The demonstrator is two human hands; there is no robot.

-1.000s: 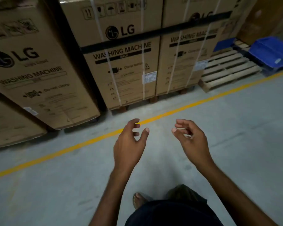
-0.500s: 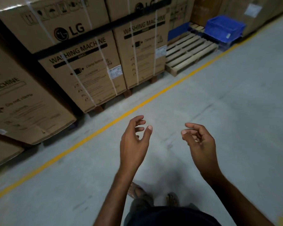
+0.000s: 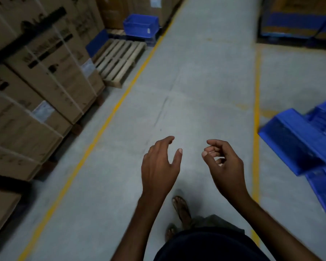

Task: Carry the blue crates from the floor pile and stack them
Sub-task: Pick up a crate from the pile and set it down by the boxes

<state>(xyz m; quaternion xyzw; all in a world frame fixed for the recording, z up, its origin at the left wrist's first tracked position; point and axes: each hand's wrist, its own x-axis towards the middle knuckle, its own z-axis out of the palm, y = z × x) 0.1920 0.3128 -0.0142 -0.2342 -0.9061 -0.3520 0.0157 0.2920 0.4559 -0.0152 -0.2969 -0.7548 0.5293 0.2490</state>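
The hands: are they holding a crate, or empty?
Empty. The left hand and right hand show loosely curled fingers with nothing between them.

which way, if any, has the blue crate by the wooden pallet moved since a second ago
No. The blue crate still sits at the wooden pallet's far end; only the view has turned.

1 head-worn view (wide-angle) looks forward and down along the aisle floor [image 3: 186,72].
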